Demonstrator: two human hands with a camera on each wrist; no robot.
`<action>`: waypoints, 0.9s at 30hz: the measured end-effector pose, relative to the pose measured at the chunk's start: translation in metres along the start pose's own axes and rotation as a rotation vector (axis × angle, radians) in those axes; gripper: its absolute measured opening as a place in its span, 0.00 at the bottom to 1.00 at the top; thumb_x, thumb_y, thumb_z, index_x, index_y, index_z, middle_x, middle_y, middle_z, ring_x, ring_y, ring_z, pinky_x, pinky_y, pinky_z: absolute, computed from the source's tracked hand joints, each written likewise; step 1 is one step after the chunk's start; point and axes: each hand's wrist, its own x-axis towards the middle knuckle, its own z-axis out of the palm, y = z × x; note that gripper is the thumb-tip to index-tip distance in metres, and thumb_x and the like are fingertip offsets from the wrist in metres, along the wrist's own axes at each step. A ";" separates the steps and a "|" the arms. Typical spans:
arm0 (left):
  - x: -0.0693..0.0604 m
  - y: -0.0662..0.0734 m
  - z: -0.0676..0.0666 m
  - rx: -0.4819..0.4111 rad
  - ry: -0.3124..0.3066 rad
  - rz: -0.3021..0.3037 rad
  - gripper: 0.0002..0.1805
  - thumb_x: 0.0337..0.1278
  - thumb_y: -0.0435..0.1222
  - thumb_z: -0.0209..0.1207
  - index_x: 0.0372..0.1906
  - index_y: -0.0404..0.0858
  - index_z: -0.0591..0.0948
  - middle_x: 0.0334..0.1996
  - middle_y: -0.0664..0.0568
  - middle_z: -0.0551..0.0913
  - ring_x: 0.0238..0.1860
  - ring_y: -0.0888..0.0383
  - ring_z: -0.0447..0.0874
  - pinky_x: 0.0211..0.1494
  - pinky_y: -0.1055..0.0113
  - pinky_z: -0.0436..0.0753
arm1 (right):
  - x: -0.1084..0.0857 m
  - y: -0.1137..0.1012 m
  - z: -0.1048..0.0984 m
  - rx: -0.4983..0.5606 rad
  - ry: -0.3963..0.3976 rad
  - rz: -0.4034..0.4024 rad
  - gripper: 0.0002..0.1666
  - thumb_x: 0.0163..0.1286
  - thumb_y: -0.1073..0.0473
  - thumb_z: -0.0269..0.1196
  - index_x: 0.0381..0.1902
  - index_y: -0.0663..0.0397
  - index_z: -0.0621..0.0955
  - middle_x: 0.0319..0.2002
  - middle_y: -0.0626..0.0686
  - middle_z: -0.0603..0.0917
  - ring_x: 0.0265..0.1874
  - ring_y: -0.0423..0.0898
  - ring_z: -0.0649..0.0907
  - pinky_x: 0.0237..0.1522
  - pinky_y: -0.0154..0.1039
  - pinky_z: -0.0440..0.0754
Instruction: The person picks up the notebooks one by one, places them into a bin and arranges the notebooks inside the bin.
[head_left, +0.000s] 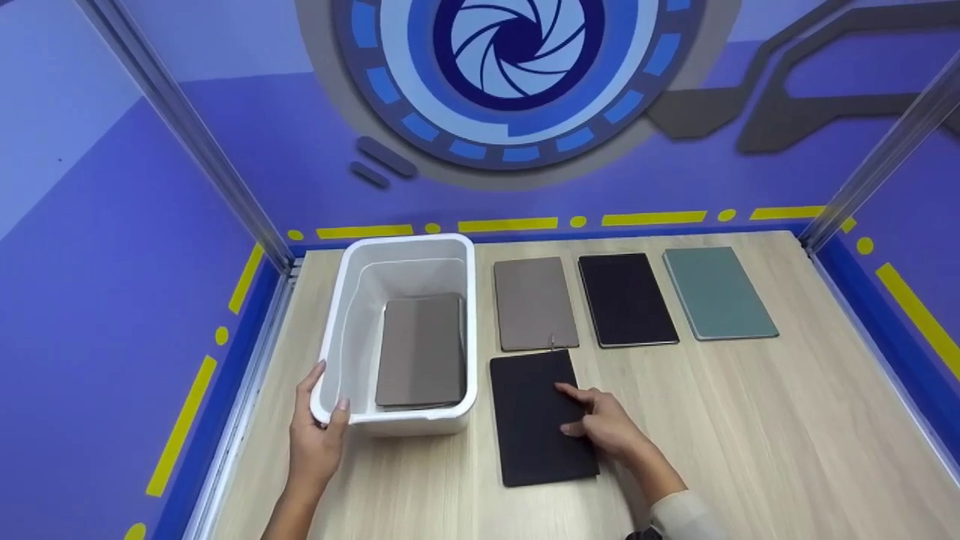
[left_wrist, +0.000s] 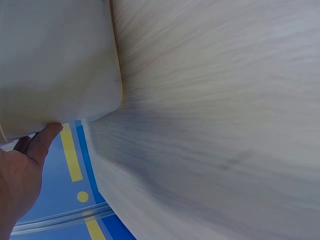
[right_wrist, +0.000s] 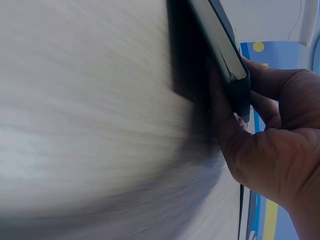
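Note:
My left hand (head_left: 315, 442) grips the near left corner of a white plastic tub (head_left: 401, 429), and in the left wrist view that hand (left_wrist: 22, 172) lies against the tub's outer wall (left_wrist: 65, 65). A taupe notebook (head_left: 420, 352) lies inside the tub, with part of something beneath it. Just right of the tub, my right hand (head_left: 611, 427) holds a black notebook (head_left: 532, 420) by its right edge. In the right wrist view the fingers and thumb of that hand (right_wrist: 275, 130) clasp the notebook (right_wrist: 240, 92) on both covers, and its pale page edges show.
Along the back of the wooden table (head_left: 750, 435) lie another taupe notebook (head_left: 534, 304), a second black notebook (head_left: 627, 300) and a green notebook (head_left: 720, 292). A small metallic bit (head_left: 553, 342) shows by the taupe one's lower edge. Blue printed walls (head_left: 247, 172) enclose the table.

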 end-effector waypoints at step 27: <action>0.001 0.001 0.001 -0.017 -0.004 0.011 0.38 0.68 0.30 0.62 0.81 0.41 0.66 0.77 0.38 0.72 0.66 0.73 0.73 0.64 0.86 0.71 | -0.002 0.000 0.000 0.020 0.003 0.007 0.45 0.57 0.74 0.71 0.74 0.50 0.79 0.74 0.67 0.76 0.79 0.69 0.68 0.80 0.66 0.62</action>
